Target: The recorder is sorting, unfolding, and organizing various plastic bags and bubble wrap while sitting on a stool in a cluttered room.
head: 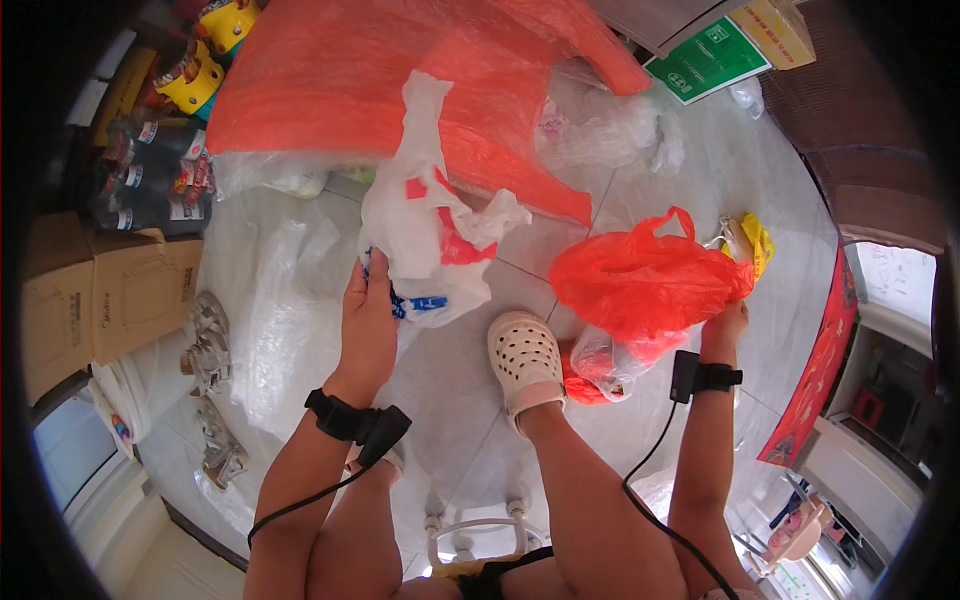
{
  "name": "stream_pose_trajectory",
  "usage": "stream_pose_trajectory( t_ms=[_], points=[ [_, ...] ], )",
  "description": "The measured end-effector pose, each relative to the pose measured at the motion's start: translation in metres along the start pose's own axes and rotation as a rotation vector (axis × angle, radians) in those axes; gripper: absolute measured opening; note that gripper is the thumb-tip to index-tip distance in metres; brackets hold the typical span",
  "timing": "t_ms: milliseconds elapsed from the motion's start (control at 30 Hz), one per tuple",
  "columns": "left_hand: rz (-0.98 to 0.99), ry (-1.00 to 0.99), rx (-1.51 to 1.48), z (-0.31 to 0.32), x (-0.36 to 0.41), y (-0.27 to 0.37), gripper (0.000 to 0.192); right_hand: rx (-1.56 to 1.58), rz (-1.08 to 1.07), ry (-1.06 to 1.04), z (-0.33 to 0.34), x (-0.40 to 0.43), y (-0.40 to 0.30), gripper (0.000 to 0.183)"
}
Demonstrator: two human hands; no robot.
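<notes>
My left hand [369,322] holds a white plastic bag [401,217] with red and blue print by its lower left edge, the fingertips partly behind the plastic. My right hand [724,326] grips the right end of a red plastic bag [637,274], whose loop handle sticks up; its fingers are mostly hidden by the bag. Below the red bag a clear plastic bag [611,360] and another red bag [589,382] lie beside a cream clog on my foot [527,360]. A yellow plastic bag [757,244] shows just beyond the right hand.
Large red plastic sheeting [360,97] spreads across the far floor. Clear plastic [277,330] lies at left, near grey sandals [210,345], cardboard boxes [142,292] and dark drink bottles [161,176]. A green box [709,60] stands at the far right. White stool legs [480,525] are below me.
</notes>
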State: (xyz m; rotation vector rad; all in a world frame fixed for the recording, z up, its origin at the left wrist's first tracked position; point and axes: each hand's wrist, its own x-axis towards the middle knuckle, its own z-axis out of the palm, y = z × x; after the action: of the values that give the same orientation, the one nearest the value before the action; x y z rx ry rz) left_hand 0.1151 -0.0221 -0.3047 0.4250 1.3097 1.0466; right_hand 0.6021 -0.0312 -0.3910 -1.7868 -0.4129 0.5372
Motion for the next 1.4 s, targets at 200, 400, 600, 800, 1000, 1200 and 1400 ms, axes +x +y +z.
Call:
stream_pose_trajectory(
  t_ms=[200,400,600,800,1000,1200,1400],
  points=[
    [-0.011,-0.109,-0.006,0.01,0.0,-0.021,0.054,-0.674,-0.456,0.367,0.021,-0.029,-0.037,0.047],
    [-0.107,-0.215,0.085,0.02,0.003,-0.036,0.052,-0.594,-1.106,-0.329,0.128,-0.094,-0.105,0.022],
    [-0.137,-0.412,0.469,0.036,0.009,-0.082,0.043,-1.125,-0.685,-0.641,0.229,-0.042,-0.033,0.057],
    [0.14,-0.76,0.784,0.064,0.038,-0.146,0.066,-0.813,-0.387,-0.545,0.239,0.032,0.031,0.059],
    [0.111,-0.917,0.639,0.09,0.021,-0.133,0.068,0.174,-0.103,-0.158,0.171,-0.059,-0.083,0.031],
    [0.136,-0.57,0.41,0.073,0.032,-0.084,0.052,0.102,-0.428,-0.29,0.135,-0.127,-0.158,0.04],
    [-0.1,-0.236,-0.417,0.043,0.089,0.014,0.039,0.102,-0.013,-0.581,0.187,-0.108,-0.124,0.043]
  ],
)
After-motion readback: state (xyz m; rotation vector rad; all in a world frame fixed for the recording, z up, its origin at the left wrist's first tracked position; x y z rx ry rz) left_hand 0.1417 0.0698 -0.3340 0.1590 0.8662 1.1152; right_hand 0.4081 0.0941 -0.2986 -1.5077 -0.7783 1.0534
